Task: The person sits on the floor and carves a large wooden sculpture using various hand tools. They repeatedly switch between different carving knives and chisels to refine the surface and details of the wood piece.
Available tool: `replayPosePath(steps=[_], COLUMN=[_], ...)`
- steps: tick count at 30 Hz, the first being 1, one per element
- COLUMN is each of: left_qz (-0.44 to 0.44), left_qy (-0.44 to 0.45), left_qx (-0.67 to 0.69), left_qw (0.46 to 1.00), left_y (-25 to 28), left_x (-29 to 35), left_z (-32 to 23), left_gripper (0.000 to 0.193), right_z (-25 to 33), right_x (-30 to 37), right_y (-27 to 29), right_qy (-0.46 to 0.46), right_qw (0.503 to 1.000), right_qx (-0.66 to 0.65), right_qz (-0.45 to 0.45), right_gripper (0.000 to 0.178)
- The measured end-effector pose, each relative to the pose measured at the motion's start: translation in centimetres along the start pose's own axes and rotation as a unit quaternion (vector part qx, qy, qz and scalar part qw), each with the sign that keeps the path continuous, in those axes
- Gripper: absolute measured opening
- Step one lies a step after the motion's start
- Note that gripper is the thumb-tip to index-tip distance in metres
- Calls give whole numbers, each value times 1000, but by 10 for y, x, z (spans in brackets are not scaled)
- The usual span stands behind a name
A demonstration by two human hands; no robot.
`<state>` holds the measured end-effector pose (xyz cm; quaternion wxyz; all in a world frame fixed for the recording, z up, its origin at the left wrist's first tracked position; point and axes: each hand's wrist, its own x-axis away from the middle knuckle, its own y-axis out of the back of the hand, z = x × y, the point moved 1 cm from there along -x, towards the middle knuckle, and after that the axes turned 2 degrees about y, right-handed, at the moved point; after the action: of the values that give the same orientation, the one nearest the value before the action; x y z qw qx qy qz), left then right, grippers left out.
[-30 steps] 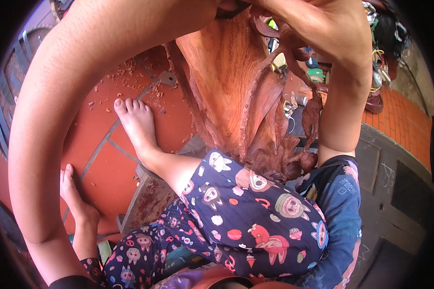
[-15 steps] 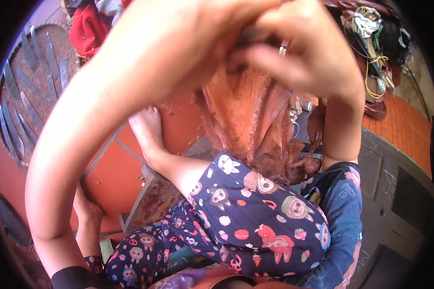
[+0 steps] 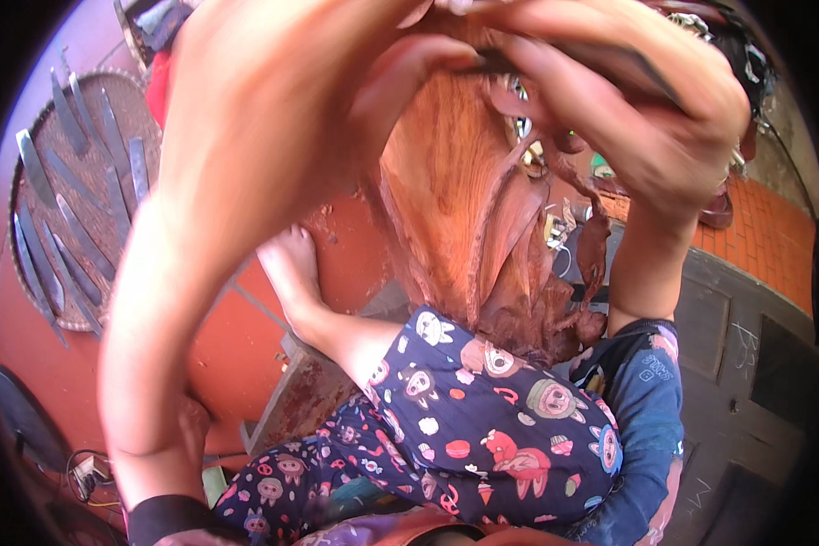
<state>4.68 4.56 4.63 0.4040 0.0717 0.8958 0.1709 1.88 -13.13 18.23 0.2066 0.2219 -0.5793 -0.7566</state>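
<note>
Both hands are raised close in front of me at the top and smeared by motion. My left hand (image 3: 408, 80) reaches in from the left, its fingers bent toward my right hand (image 3: 623, 114). That hand comes from the right with curled fingers. Their fingertips meet near the top centre around something small and dark that I cannot make out. Below them stands a large reddish-brown wood carving (image 3: 441, 173) with visible grain and deep folds. Thin carved stems and rounded shapes stick out on its right side. My arms and hands cover the carving's upper part.
A round woven tray (image 3: 96, 320) holding several long flat metal blades lies on the red tiles at left. Red cloth (image 3: 160, 86) is behind my left arm. A dark panelled board (image 3: 701, 382) is at right. My patterned trouser leg (image 3: 491, 409) is in front of the carving.
My right hand has moved right and my left forearm has swung slightly right. More of the carving shows between the arms. The whole view has shifted slightly.
</note>
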Motion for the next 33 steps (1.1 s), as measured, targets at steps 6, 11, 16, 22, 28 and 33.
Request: replayPosePath(steps=[6, 11, 16, 22, 28, 33], left_qz=[175, 298, 267, 322, 428, 330], left_qy=[59, 66, -22, 23, -60, -31], left_qx=[83, 4, -113, -104, -21, -243], left_qw=[979, 952, 957, 941, 902, 912], left_y=[-15, -42, -32, -38, -32, -22], left_x=[77, 102, 47, 50, 72, 42], left_z=[-68, -74, -44, -60, -74, -38], left_gripper=[63, 82, 69, 74, 84, 75], right_z=[-28, -36, -45, -55, -55, -61], right_x=[27, 34, 32, 34, 35, 33], right_y=[27, 14, 5, -3, -12, -20], right_qy=[-50, -180, -67, -15, 32, 64], right_qw=[967, 940, 907, 924, 902, 874], right_qx=[-234, -268, -398, -370, -418, -460], right_qz=[-86, -112, -117, -96, -107, -141], right_gripper=[40, 43, 19, 17, 14, 13])
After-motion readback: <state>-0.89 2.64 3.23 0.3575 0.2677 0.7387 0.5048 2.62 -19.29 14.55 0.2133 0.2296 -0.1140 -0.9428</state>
